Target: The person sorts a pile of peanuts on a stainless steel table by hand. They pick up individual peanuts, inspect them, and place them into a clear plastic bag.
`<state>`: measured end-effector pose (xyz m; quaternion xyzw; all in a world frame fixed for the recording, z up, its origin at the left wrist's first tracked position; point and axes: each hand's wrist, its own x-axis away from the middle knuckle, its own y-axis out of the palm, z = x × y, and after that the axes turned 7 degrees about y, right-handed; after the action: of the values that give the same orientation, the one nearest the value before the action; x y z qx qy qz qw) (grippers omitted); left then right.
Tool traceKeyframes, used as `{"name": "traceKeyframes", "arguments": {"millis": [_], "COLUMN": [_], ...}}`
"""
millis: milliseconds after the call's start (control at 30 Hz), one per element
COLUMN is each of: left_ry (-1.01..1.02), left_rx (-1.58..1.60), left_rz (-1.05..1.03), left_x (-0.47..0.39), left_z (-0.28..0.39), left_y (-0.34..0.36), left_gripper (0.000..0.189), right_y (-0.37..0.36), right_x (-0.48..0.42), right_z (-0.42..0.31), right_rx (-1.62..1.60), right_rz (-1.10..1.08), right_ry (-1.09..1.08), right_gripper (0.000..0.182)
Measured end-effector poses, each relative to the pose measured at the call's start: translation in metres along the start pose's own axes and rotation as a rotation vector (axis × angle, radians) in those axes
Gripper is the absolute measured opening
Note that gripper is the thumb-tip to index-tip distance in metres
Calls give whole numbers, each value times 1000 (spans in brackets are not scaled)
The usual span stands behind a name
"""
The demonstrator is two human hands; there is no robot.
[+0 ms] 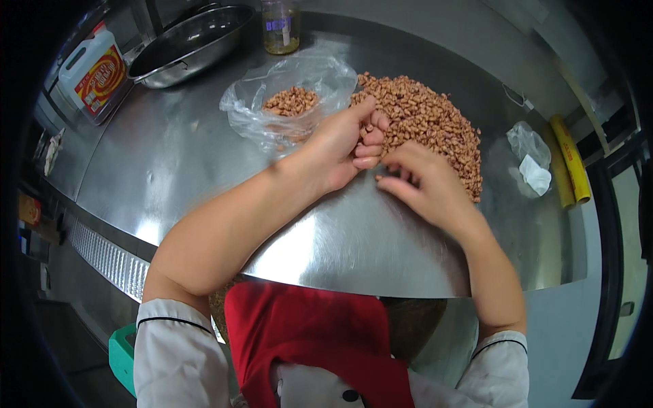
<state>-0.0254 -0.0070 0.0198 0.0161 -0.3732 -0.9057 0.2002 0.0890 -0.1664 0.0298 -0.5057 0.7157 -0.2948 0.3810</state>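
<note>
Reddish-brown shelled nuts, apparently peanuts (426,115), lie in a wide heap on a stainless steel table (168,168). At the heap's near left edge my left hand (357,140) is turned palm up, its fingers curled around a few nuts, mostly hidden. Just to its right, my right hand (426,178) hovers low with bent fingers and the thumb apart from them. A single nut (378,178) shows by the right thumb's tip; whether it is touched cannot be told. Beyond my left wrist sits a clear plastic bag (245,109), spread wide, with more nuts (291,101) inside.
A large steel wok (178,66) and a labelled plastic jug (97,76) stand at the far left. A clear printed cup (281,30) holds some liquid at the back. Right of the heap lie a crumpled bag (528,143), a white wad (535,176) and a yellow roll (571,160).
</note>
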Motion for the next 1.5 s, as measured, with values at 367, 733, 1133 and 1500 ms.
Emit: {"name": "traceKeyframes", "arguments": {"millis": [367,733,1133,1500], "left_ry": [-28,-117,-68,-199], "left_rx": [-19,-42,-73,-40], "left_rz": [-33,-64,9,-99], "left_x": [4,6,6,11], "left_z": [-3,-17,-15,-21], "left_y": [2,8,9,13], "left_gripper": [68,14,17,31], "right_y": [-13,-33,-17,-31], "right_x": [-1,2,1,-2], "right_z": [-1,8,20,4], "right_rx": [47,19,301,-120], "right_rz": [150,82,7,175], "right_ry": [19,115,4,57], "right_gripper": [10,10,12,10]}}
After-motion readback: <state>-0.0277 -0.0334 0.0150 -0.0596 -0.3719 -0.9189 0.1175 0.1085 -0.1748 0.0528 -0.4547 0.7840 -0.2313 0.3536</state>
